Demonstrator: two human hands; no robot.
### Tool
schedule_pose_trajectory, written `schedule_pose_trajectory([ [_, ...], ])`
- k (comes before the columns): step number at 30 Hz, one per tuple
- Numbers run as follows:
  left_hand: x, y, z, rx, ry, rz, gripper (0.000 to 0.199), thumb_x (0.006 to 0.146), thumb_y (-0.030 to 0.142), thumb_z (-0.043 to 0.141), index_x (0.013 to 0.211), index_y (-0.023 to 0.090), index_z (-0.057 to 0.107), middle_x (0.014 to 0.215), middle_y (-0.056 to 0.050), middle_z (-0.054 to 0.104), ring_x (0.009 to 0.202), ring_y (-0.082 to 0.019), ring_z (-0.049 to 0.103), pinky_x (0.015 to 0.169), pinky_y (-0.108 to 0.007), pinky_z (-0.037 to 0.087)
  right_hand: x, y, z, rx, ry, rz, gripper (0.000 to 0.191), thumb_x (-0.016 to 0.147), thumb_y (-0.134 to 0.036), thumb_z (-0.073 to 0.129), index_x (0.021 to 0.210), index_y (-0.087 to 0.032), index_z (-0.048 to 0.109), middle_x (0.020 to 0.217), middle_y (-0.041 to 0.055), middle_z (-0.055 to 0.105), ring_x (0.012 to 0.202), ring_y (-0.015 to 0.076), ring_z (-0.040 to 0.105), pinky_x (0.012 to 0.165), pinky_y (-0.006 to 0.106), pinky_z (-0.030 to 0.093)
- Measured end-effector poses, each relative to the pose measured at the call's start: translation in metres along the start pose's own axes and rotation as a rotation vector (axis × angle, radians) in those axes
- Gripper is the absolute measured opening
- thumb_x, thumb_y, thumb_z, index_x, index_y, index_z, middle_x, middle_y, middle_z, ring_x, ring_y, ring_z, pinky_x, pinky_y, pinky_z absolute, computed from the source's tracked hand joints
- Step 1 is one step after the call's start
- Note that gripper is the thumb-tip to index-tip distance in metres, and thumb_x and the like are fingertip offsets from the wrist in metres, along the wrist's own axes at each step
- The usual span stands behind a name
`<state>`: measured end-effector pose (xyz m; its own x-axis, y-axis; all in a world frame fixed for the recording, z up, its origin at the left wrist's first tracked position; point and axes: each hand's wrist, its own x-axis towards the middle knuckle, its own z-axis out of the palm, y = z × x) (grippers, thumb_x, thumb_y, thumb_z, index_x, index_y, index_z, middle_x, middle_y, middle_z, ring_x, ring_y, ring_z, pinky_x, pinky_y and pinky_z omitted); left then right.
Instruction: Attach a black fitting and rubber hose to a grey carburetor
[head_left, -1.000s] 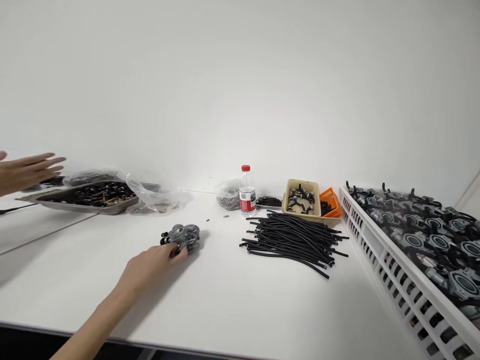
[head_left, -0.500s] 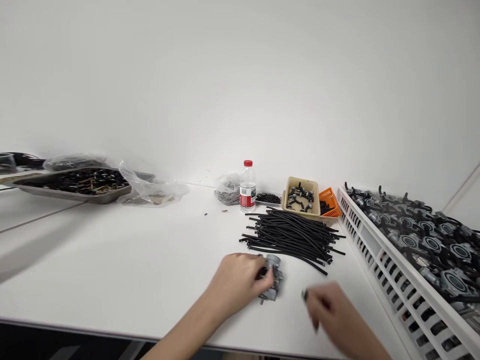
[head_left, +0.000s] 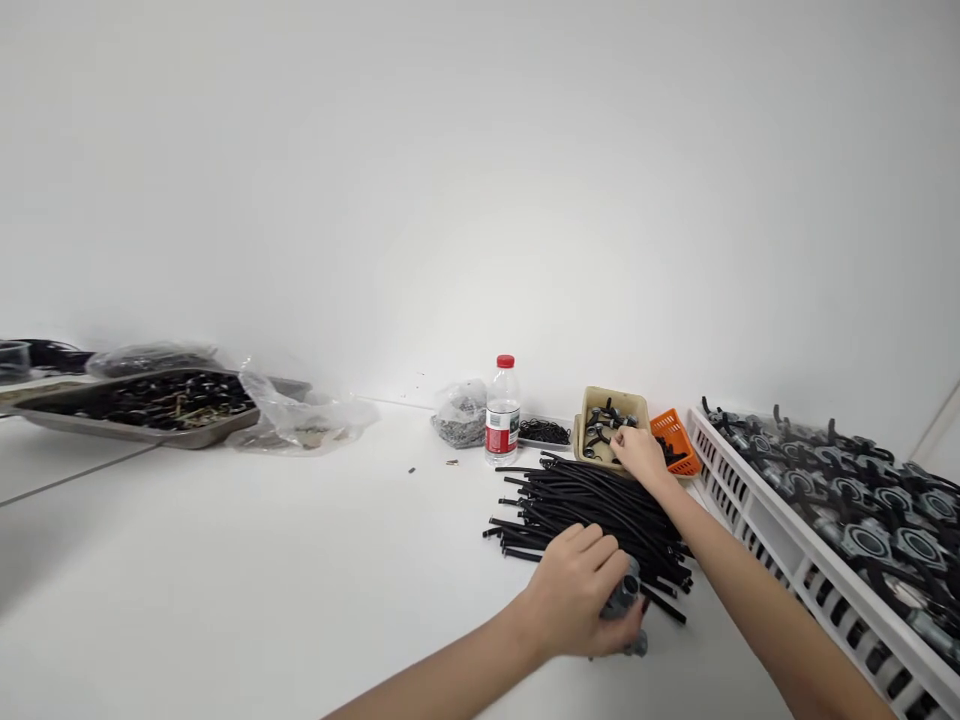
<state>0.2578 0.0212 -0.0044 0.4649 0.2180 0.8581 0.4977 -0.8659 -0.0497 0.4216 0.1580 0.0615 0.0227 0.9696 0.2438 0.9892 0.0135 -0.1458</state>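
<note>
Along the bench's far edge we've got one metal tray (head_left: 150, 440) of dark parts, one plastic bag (head_left: 300, 420), one water bottle (head_left: 502, 420). Toward the near edge, the left hand (head_left: 574, 590) is closed firmly around one carburetor (head_left: 622, 595), heavy-looking cast metal, best held by its body, right at the end of the black hoses (head_left: 592, 510), dozens, stiff-looking. The right hand (head_left: 639, 452) is over the tan tray (head_left: 611, 397), fingers curled down among the small parts (head_left: 604, 425), grip unclear! Then one orange basket (head_left: 675, 440) and a packed white rack (head_left: 750, 510) at the right edge.

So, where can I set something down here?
The big free patch of table lies left of the black tubes, in front of the metal tray. It is crowded around the beige box, where the right hand reaches.
</note>
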Motion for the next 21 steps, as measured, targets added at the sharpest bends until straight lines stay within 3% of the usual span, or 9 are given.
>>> schedule_pose_trajectory([
  [2,-0.009,-0.003,-0.001,-0.085,0.062,-0.027,0.024,0.087,0.046,0.057,0.087,0.021,0.057,0.076,-0.003,0.065,0.068,-0.017,0.057,0.061,-0.032,0.043,0.018,-0.002,0.007,-0.007,-0.025,-0.019,0.021,0.101,-0.033,0.064,0.109,-0.015,0.071,0.119,0.0081,0.074,0.112,0.0232,0.07,0.1,0.047,0.056],
  [6,-0.018,-0.011,-0.001,-0.255,-0.042,-0.08,0.065,0.083,0.071,0.06,0.123,0.02,0.053,0.111,-0.009,0.07,0.099,-0.024,0.065,0.089,-0.039,0.05,0.043,-0.001,0.019,0.036,-0.061,-0.016,0.019,0.097,-0.027,0.07,0.111,-0.015,0.071,0.126,0.0091,0.071,0.119,0.0257,0.067,0.104,0.05,0.055],
  [11,-0.024,-0.018,0.008,-0.343,-0.162,-0.101,0.079,0.08,0.076,0.062,0.134,0.02,0.051,0.121,-0.008,0.072,0.106,-0.025,0.067,0.101,-0.04,0.044,0.049,0.009,0.019,0.267,0.055,-0.01,0.01,0.095,-0.025,0.071,0.095,-0.015,0.07,0.11,0.0066,0.074,0.11,0.0234,0.069,0.102,0.047,0.053],
  [14,-0.025,-0.021,0.01,-0.391,-0.289,-0.151,0.079,0.077,0.076,0.065,0.132,0.02,0.055,0.114,-0.007,0.075,0.098,-0.024,0.07,0.104,-0.04,0.043,0.036,0.018,0.009,0.501,0.217,0.02,0.01,0.09,-0.023,0.066,0.082,-0.017,0.066,0.094,0.0075,0.074,0.097,0.0246,0.069,0.096,0.043,0.051],
  [17,-0.022,-0.02,0.007,-0.417,-0.381,-0.226,0.076,0.072,0.075,0.071,0.124,0.021,0.06,0.109,-0.006,0.077,0.095,-0.024,0.072,0.102,-0.04,0.044,0.009,0.024,0.003,0.788,0.343,0.068,0.019,0.087,-0.039,0.061,0.082,-0.021,0.062,0.08,0.0054,0.072,0.077,0.0238,0.068,0.078,0.038,0.053],
  [21,-0.013,-0.018,-0.001,-0.419,-0.428,-0.338,0.072,0.066,0.071,0.079,0.117,0.023,0.063,0.111,-0.006,0.076,0.098,-0.025,0.071,0.101,-0.042,0.043,-0.038,0.021,0.007,1.145,0.304,0.077,0.038,0.076,-0.061,0.067,0.079,-0.024,0.058,0.061,-0.0014,0.062,0.054,0.0177,0.057,0.053,0.03,0.046],
])
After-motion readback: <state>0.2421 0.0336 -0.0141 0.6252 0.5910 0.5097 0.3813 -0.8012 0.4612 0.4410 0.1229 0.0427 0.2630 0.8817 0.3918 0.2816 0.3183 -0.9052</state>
